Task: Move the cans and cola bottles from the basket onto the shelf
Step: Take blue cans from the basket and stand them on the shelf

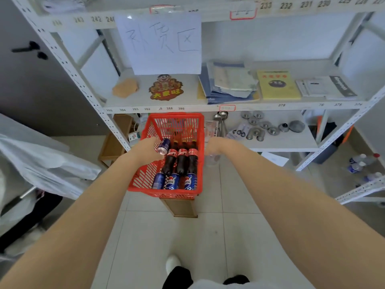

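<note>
A red plastic basket (pixel 145 174) rests on a wooden stool in front of the white shelf (pixel 187 104). Three cola bottles (pixel 181 161) with red labels lie side by side in it, necks pointing away from me. Three blue cans (pixel 174 181) lie at its near end. My left hand (pixel 145 150) is over the basket's left side, closed around a fourth blue can (pixel 163 146) that is lifted above the bottles. My right hand (pixel 214 146) is just outside the basket's right rim; its fingers are turned away from the camera and whether it holds anything is unclear.
The middle shelf board carries a tan cloth (pixel 125 87), a red and gold paper decoration (pixel 165 88), blue folders (pixel 227 84) and booklets (pixel 277 84). Metal parts (pixel 260 127) lie on the lower board. Water bottles (pixel 360 163) lie on the floor at right.
</note>
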